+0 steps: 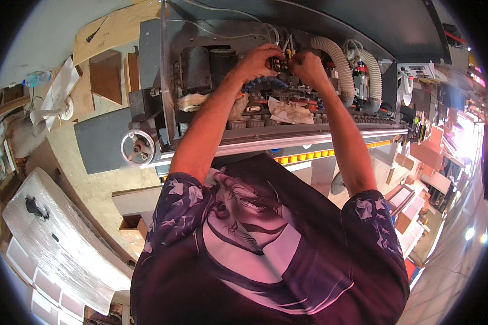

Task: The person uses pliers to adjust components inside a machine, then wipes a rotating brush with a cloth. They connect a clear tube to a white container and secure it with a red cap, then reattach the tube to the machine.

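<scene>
Closely, left hand [260, 62], right hand [308, 67] flank block [278, 64] (small, dark).

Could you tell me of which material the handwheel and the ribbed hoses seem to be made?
The handwheel looks like polished metal, since its rim shines silvery, though a coating is possible. The ribbed hoses seem flexible cream plastic, fairly matte, judging by their even ridges and curves.

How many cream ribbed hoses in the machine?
2 visible: the first hose arches down just right of the right hand; the second hose is farther right. Others may be hidden deeper inside.
</scene>
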`<state>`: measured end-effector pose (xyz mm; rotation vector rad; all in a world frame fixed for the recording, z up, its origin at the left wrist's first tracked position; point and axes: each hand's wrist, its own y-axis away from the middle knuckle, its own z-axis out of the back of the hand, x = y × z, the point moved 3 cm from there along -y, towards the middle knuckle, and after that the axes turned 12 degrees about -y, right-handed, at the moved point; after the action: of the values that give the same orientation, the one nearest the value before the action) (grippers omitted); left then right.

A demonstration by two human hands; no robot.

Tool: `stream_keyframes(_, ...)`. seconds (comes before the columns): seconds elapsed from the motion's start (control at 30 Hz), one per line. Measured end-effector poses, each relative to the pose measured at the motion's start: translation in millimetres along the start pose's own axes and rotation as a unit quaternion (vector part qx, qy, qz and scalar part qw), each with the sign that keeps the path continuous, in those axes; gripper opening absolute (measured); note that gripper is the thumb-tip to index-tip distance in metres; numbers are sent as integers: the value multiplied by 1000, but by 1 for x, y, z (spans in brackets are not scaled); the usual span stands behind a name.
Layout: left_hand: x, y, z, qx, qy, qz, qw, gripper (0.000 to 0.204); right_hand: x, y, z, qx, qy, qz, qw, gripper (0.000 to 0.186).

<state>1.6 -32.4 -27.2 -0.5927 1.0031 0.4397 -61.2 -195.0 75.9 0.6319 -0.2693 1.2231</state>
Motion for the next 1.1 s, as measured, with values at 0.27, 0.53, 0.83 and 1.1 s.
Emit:
stream_keyframes(0.27,-4,4,1,13,45,48,998,60,10,10,-6,-54,11,42,998,23)
stream_keyframes(0.53,1,4,-9,-85,9,-8,996,60,19,-2,-21,-62,152,-21,986,27)
stream_keyframes(0.83,-2,6,-10,-72,23,32,997,56,19,6,-7,-50,35,-92,994,31)
stream_keyframes(1.1,-4,6,-5,-61,21,58,996,54,17,7,-21,-66,67,-27,995,30)
